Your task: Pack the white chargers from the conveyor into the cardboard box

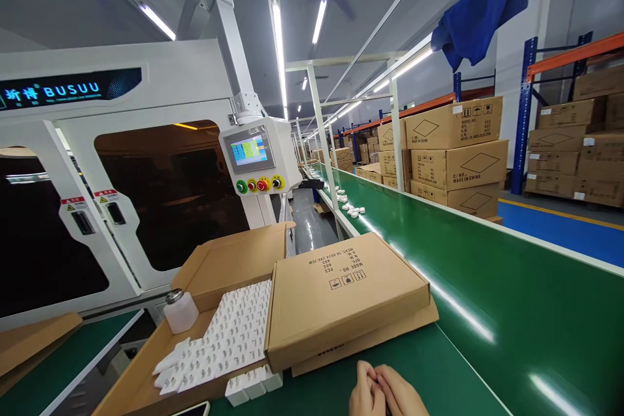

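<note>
My left hand [364,392] and my right hand [400,394] are together at the bottom edge, over the green tabletop [312,395]. Both have curled fingers that meet at the tips; whatever may be between them is hidden. Just beyond them lies a closed cardboard box [341,299], printed on top, resting partly on a brown cardboard flap [370,346]. To its left an open carton [131,370] holds rows of small white plastic parts [234,325] and a white bottle with a metal cap [181,312]. Several similar white pieces [253,385] stand in front of the carton.
A green conveyor belt [531,299] runs along the right, carrying small white pieces [351,209] farther off. A white machine with a control panel [260,155] stands at left. Stacked cartons [455,169] are beyond the belt. A phone-like edge [195,409] shows at the bottom.
</note>
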`<state>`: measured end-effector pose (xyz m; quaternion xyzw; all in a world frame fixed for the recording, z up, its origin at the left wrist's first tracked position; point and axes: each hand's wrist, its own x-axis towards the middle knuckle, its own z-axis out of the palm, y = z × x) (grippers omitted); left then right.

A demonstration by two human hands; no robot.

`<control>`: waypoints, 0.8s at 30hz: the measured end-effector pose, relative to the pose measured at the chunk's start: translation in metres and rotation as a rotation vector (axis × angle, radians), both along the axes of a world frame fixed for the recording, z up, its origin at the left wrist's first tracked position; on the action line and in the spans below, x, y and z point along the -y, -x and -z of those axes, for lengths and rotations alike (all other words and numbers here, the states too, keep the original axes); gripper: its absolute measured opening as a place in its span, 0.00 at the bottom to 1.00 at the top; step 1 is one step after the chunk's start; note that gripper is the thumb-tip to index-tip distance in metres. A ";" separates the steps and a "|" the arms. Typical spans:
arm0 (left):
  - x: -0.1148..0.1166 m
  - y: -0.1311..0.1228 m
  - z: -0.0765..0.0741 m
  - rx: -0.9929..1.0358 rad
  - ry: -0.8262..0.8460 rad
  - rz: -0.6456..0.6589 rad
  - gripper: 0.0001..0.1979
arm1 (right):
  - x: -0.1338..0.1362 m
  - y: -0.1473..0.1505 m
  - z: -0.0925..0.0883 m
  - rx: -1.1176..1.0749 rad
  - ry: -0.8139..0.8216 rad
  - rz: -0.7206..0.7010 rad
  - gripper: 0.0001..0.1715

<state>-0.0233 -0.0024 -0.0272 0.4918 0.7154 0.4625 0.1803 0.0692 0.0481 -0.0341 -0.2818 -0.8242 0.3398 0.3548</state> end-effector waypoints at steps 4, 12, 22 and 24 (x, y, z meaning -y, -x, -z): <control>-0.001 0.000 0.003 -0.013 -0.014 -0.027 0.02 | -0.001 0.002 0.006 -0.003 0.001 0.001 0.30; 0.002 -0.002 -0.006 -0.006 -0.007 -0.044 0.02 | -0.005 0.007 0.017 -0.023 -0.002 0.027 0.31; 0.001 0.001 0.000 -0.005 0.013 -0.005 0.04 | -0.001 0.000 0.002 0.012 0.007 -0.019 0.29; 0.000 0.001 0.002 -0.013 0.019 -0.005 0.04 | 0.000 -0.001 -0.001 0.017 0.011 -0.020 0.28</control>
